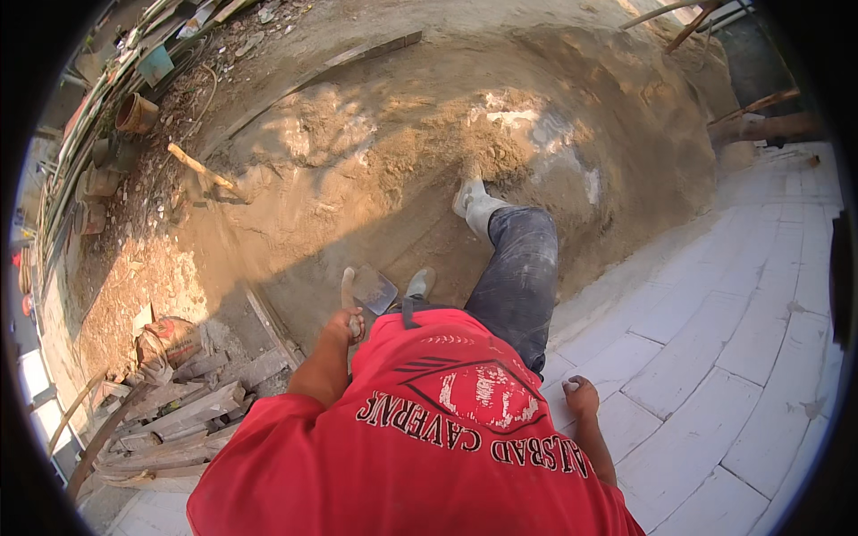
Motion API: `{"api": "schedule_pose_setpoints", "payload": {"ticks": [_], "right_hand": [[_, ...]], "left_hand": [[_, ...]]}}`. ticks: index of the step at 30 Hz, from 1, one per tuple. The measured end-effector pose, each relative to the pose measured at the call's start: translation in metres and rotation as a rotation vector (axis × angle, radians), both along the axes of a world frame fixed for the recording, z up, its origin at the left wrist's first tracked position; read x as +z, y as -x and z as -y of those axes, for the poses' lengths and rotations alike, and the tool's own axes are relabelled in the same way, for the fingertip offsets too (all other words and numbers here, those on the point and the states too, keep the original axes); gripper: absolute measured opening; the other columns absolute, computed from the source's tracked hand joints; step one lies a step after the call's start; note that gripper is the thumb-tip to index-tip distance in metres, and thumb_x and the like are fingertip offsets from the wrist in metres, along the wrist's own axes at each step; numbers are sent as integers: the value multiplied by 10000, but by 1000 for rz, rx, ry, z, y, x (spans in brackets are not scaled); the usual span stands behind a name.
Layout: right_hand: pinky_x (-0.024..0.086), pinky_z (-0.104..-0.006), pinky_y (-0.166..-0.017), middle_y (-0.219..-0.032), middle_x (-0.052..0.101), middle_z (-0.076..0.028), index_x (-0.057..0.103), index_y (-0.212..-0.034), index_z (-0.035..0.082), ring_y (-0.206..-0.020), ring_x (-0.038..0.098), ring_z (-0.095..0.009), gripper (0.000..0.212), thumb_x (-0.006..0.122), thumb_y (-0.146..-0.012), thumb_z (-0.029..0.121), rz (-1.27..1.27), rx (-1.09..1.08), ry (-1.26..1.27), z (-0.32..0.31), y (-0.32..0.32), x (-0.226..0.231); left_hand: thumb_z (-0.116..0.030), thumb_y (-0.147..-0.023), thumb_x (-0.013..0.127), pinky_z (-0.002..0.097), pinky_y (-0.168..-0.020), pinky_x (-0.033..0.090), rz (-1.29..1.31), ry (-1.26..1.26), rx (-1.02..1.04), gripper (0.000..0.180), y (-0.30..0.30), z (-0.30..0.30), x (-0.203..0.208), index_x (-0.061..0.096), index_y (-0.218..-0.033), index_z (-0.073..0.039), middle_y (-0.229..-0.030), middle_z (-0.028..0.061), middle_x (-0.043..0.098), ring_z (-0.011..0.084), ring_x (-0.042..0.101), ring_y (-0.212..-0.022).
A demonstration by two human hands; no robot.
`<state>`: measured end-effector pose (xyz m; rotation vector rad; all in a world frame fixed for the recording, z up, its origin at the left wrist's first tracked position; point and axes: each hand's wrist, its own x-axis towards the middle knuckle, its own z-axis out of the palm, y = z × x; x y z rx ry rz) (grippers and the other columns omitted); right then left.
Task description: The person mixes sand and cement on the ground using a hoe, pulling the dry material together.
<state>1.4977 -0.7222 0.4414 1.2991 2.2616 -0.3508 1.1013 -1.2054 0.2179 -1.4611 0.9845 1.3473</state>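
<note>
My left hand [350,325] is closed round the pale wooden handle [348,288] of a tool, low at my left side. A flat grey metal blade [374,289] shows beside that handle; how the two join is hard to see. Down by my right hip hangs my right hand [581,396], its fingers curled in, with nothing visible in them. A whitish boot [481,207] on my forward leg is planted against a mound of damp sand [500,152]. The tip of my other boot [420,282] stands on sandy ground just ahead of me.
Pale block paving [706,357] spreads to the right. Scrap timber [183,420] is piled at lower left, near a board [271,326]. A wooden stick [198,166] pokes from the sand. Beyond lie buckets [136,114], poles and a long plank [375,49].
</note>
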Motion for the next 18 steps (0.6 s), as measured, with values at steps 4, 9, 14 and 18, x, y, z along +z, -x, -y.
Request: {"api": "schedule_pose_setpoints", "payload": {"ticks": [4, 9, 14, 18], "right_hand": [[519, -421, -916, -1121, 701, -154, 724, -1075, 133, -1064, 653, -334, 366, 683, -853, 420, 36, -34, -45, 8, 18, 14], [518, -418, -928, -1126, 700, -154, 720, -1077, 118, -1065, 652, -328, 399, 671, -855, 446, 57, -15, -39, 8, 30, 11], [520, -417, -931, -1111, 703, -153, 718, -1075, 125, -1055, 653, -330, 404, 669, -855, 460, 112, -52, -74, 12, 10, 20], [517, -427, -934, -1115, 699, -151, 717, -1073, 132, -1069, 646, -327, 410, 662, -858, 476, 53, -66, -74, 5, 20, 6]], "left_hand": [[-92, -846, 686, 370, -472, 508, -54, -78, -169, 202, 4, -7, -19, 525, -968, -79, -648, 77, 567, 236, 564, -527], [-77, -850, 667, 406, -484, 518, -82, -170, -283, 184, 45, -9, -40, 548, -990, -62, -654, 100, 580, 279, 556, -528], [-81, -857, 655, 399, -488, 522, -67, -69, -415, 141, 76, -65, -7, 550, -950, -70, -650, 96, 584, 275, 559, -530], [-102, -866, 645, 380, -482, 516, -102, -16, -406, 101, 117, -75, -11, 555, -909, -85, -639, 69, 576, 234, 565, -535]]}}
